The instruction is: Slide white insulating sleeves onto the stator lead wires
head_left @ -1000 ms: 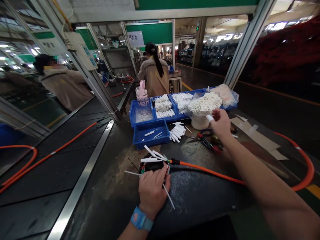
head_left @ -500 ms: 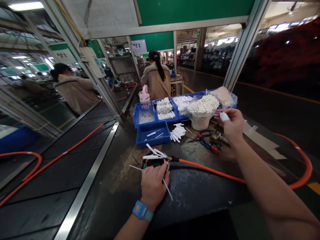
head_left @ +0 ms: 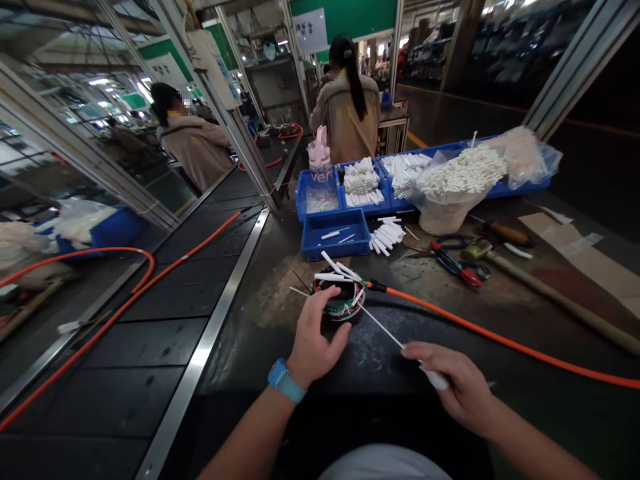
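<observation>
A round wired part, looking like a motor stator (head_left: 343, 308), lies on the bench with red and green wires and several white sleeves (head_left: 336, 276) poking out. My left hand (head_left: 316, 337) is at its near left side, thumb and fingers spread, fingertips by the rim. My right hand (head_left: 453, 380) pinches the end of a thin white cord (head_left: 383, 325) that runs taut-looking from the part's right side. A white piece (head_left: 434, 378) shows at my right fingers; whether it is worn or held I cannot make out. An orange cable (head_left: 450, 322) leads right from the part.
A blue tray (head_left: 335, 248), a pile of white sleeves (head_left: 387, 237), blue bins (head_left: 345, 203) and a bagged tub of white sticks (head_left: 437, 213) stand behind. Red-handled pliers (head_left: 457, 265) and a hammer (head_left: 555, 293) lie right. A conveyor (head_left: 165, 353) runs left; co-workers (head_left: 350, 113) sit beyond.
My right hand has come from beside the tub down to the near right and now holds the cord's end. My left hand has loosened and spread. The view has tilted down.
</observation>
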Tool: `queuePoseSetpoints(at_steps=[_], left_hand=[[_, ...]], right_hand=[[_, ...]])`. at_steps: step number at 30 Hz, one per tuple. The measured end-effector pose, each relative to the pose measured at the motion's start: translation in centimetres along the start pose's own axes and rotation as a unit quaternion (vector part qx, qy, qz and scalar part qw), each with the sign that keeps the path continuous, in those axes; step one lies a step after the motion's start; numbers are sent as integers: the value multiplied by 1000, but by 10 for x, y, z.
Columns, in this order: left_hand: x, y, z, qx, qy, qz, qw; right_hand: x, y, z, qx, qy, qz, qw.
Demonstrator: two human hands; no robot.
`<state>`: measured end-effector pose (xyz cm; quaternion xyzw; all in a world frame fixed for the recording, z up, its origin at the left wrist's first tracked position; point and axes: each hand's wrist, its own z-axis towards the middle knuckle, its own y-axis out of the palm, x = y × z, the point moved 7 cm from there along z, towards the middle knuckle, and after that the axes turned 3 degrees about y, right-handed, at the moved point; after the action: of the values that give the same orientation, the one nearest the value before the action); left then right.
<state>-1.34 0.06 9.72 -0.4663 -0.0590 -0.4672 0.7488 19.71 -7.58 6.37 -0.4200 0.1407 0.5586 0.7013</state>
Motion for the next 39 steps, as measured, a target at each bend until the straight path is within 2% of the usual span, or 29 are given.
queuePoseSetpoints(at_steps=[5, 10, 13, 20, 24, 29, 34, 39], left_hand=[[1, 6, 2, -27, 31, 24, 999], [3, 5, 8, -28, 52, 84, 995], [2, 3, 11, -33, 48, 113, 992], [-5, 4, 12, -52, 25, 136, 989], [-6, 7, 15, -57, 11, 158, 986], [-2, 16, 21, -109, 0, 201, 973], [-5, 18, 21, -123, -14, 190, 974], [-6, 19, 21, -116, -13, 186, 976]], right_hand=[[15, 2, -11, 3, 46, -9, 999], [10, -5, -3, -6, 25, 10, 1000], [7, -7, 0, -15, 10, 7, 1000], [15, -8, -3, -8, 39, 5, 999], [14, -6, 12, -2, 17, 23, 1000], [3, -8, 32, -15, -24, 28, 999], [1, -9, 18, -56, -33, -1, 998], [11, -6, 2, -45, -3, -26, 999]])
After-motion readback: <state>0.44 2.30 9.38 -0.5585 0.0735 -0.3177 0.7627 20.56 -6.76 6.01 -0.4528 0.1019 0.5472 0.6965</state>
